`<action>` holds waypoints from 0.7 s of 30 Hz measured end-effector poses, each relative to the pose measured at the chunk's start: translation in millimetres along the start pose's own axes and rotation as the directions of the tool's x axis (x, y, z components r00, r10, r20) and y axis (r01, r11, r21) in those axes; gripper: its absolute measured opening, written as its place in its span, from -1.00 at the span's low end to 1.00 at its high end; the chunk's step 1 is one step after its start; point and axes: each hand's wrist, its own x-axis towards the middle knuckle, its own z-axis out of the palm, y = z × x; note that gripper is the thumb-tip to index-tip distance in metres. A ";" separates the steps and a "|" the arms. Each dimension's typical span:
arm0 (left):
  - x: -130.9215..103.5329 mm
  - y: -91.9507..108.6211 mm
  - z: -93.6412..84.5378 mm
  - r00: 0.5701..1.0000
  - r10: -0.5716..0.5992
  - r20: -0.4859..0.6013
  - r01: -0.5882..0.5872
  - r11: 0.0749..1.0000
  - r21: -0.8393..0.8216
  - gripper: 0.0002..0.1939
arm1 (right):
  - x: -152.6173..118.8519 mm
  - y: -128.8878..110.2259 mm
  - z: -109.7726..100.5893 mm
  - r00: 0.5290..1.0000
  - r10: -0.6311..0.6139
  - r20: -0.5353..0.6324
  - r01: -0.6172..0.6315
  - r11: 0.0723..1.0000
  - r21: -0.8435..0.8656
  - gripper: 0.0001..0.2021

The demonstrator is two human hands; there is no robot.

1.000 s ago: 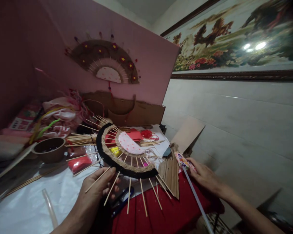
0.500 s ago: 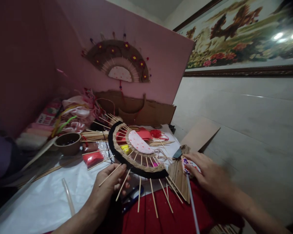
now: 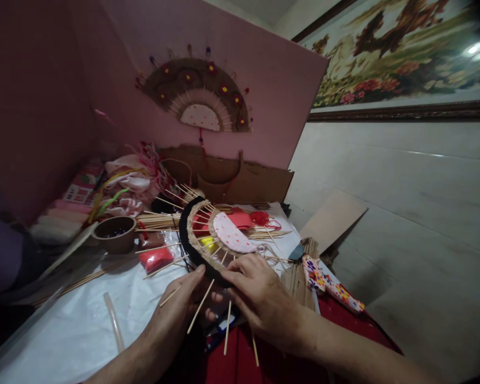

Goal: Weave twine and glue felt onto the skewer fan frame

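Observation:
A half-round fan (image 3: 192, 240) of thin bamboo sticks is held up in front of me. It has a black band along its curve, a braided twine strip inside that, and a white centre piece with red dots. My left hand (image 3: 180, 309) grips its lower left edge, thumb on the black band. My right hand (image 3: 264, 298) pinches the band just to the right, covering the fan's lower right part. Bare stick ends poke out below both hands. A flower-patterned glue gun (image 3: 332, 285) lies on its side to the right, apart from my hands.
A finished fan (image 3: 200, 96) hangs on the pink board behind. A brown bowl (image 3: 115, 234), a bundle of sticks (image 3: 158, 221) and a red packet (image 3: 156, 258) are at left. A clear glue stick (image 3: 114, 320) lies on the white sheet. Cardboard (image 3: 332, 218) leans at the right wall.
My right hand has let go of the glue gun and moved left onto the fan's black band. My left hand keeps its hold on the fan.

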 end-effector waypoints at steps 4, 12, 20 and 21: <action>-0.3 -1.1 0.2 1.000 0.001 -0.025 -0.002 1.000 -0.006 -0.62 | -1.0 -1.2 5.1 0.999 -0.024 0.023 0.025 0.999 -0.048 -0.76; 1.0 0.0 3.2 0.998 0.033 -0.053 -0.035 0.998 -0.043 -0.66 | -0.8 0.7 9.1 0.996 -0.083 0.038 0.086 0.989 -0.118 -0.72; -1.6 -0.6 5.0 0.994 0.024 -0.108 -0.028 0.999 -0.034 -0.71 | -2.4 0.8 11.4 0.994 -0.111 -0.007 0.109 0.987 -0.115 -0.69; -1.7 -0.8 5.0 0.994 0.025 -0.110 -0.028 0.999 -0.031 -0.71 | -2.3 0.5 11.7 0.994 -0.111 -0.009 0.109 0.987 -0.116 -0.69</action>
